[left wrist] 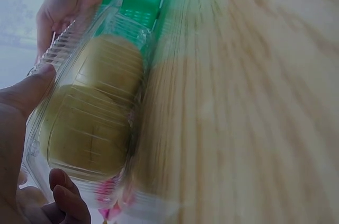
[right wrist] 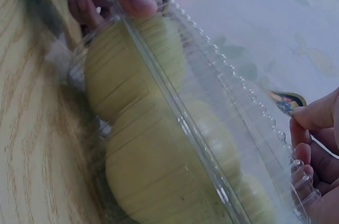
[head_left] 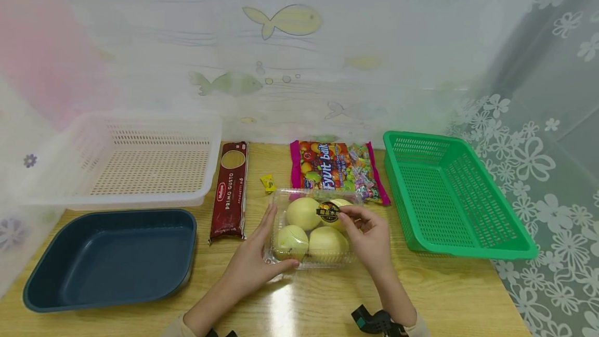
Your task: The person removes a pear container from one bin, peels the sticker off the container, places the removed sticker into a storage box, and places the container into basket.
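Note:
A clear plastic clamshell box holding several pale yellow-green round fruits stands on the table in front of me. My left hand grips its left side, thumb along the front edge and fingers up the side. In the left wrist view the thumb presses by the lid's ridged edge. My right hand pinches the edge of a black-and-gold oval sticker above the lid. The right wrist view shows the sticker tilted up between thumb and forefinger, its far part standing off the plastic.
A dark blue basin and a white basket stand at the left, a green basket at the right. Behind the box lie a red spaghetti pack, a small yellow wrapped candy and a candy bag.

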Motion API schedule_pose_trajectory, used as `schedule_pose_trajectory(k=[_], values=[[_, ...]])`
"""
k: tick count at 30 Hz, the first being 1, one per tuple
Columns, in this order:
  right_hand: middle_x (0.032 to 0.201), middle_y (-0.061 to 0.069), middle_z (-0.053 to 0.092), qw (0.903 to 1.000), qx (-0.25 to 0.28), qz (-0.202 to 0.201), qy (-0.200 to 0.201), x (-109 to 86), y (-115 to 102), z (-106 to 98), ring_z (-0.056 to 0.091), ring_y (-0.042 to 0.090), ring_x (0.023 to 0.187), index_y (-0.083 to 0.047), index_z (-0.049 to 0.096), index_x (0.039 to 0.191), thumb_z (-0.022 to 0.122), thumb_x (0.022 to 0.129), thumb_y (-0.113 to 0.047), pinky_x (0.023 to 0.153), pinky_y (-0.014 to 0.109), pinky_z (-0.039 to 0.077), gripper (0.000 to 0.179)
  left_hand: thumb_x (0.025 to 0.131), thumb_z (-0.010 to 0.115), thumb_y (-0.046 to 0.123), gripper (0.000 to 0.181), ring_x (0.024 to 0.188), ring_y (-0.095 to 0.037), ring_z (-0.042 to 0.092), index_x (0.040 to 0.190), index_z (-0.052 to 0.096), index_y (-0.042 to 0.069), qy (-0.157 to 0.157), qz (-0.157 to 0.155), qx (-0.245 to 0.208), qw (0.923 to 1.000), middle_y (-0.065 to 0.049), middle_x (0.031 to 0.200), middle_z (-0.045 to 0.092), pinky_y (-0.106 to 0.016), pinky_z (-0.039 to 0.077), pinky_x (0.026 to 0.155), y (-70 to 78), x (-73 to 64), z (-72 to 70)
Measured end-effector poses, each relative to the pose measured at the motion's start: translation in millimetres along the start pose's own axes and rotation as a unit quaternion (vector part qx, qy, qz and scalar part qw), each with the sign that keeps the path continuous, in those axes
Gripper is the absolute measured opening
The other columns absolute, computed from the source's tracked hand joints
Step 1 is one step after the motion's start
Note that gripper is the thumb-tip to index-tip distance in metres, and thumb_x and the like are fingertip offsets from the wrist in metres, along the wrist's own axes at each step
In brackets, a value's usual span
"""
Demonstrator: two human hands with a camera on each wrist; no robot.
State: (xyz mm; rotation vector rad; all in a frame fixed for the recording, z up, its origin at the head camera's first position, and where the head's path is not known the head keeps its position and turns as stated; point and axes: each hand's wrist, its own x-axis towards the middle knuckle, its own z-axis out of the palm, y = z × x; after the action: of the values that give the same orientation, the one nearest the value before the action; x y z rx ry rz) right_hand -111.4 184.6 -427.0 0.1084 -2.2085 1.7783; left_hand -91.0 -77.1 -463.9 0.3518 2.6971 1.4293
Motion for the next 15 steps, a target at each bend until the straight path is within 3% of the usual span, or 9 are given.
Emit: schedule_pose_trajectory(k=[8,15], values=[[0.091,0.009,0.079,0.9996,-0.015,0.017,-0.018,0.9,-6.8,-1.7,0.065,0.019,0.071,-0.001,0.081,0.103,0.078,0.095,-0.003,0.062,0.024,0.052,0.009,0.073,0.094,0.059,0.132,0.153,-0.041,0.038,0.173,0.012,0.029,0.009,0.024,0.044,0.9987,0.007,0.177,0.013,-0.062,0.043,0.114,5.0,1.2,-3.5],[0.094,0.004,0.078,0.9995,-0.006,0.025,-0.020,3.0,-10.1,-2.1,0.069,0.015,0.075,0.002,0.081,0.104,0.078,0.095,-0.001,0.061,0.022,0.052,0.010,0.070,0.095,0.061,0.132,0.151,-0.041,0.041,0.172,0.015,0.034,0.019,0.024,0.061,0.9977,0.006,0.176,0.017,-0.063,0.047,0.111,14.5,-1.6,-23.2]])
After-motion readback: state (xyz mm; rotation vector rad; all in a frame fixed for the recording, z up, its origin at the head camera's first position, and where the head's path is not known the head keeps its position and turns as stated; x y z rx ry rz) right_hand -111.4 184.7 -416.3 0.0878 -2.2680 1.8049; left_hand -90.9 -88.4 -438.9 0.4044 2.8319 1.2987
